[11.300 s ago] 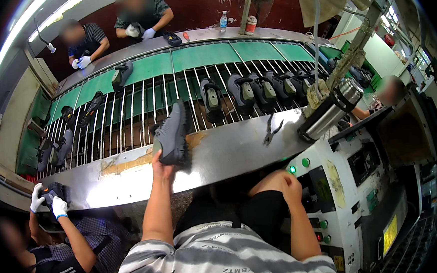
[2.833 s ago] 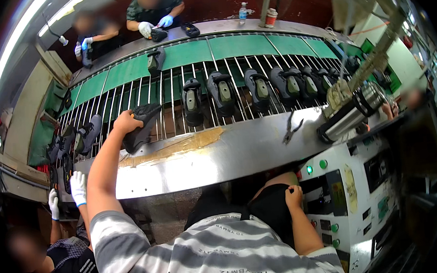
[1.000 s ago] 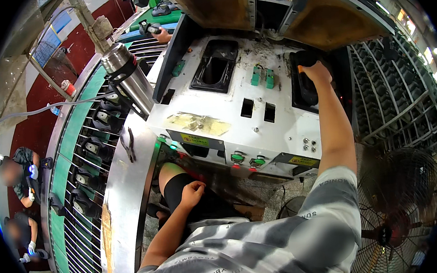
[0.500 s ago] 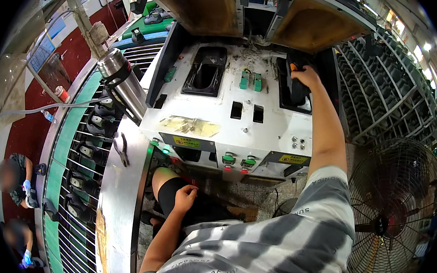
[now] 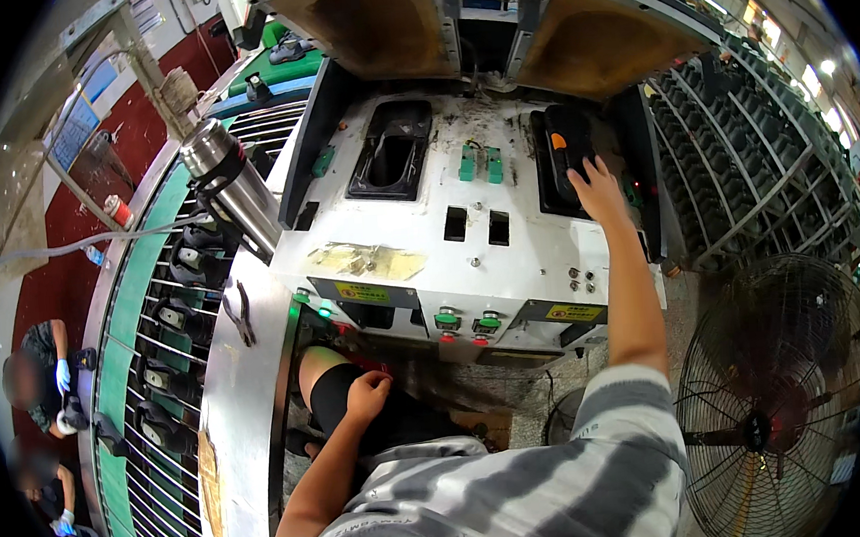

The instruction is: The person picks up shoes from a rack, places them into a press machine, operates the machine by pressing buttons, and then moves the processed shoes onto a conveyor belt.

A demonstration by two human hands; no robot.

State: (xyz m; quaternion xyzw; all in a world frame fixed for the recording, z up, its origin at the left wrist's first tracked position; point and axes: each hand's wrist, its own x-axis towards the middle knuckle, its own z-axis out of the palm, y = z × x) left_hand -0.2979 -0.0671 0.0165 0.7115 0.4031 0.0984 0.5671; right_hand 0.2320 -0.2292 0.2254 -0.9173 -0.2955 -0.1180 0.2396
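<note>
My right hand [image 5: 598, 191] is open, its fingers spread at the near end of a black shoe [image 5: 570, 142] with an orange patch. Whether the fingertips touch it is hard to tell. The shoe lies in the right recess of a white machine top [image 5: 377, 213]. At the left, a matching black-rimmed recess [image 5: 390, 153] shows a dark hole. My left hand [image 5: 367, 395] rests on my thigh with fingers curled; their inner side is hidden, and something red shows near the fingertips.
Two brown-lined lids [image 5: 361, 27] stand raised behind the machine top. A steel flask [image 5: 232, 177] and pliers [image 5: 240, 315] stand and lie on the left ledge. Beyond, a roller conveyor [image 5: 155, 438] carries dark shoes, with two people alongside. A large fan [image 5: 755, 431] and a rack [image 5: 748, 151] are at right.
My right hand has let go of the shoe and drawn back toward me. The shoe, tilted before, now lies lower in the recess. My left hand stays on my thigh.
</note>
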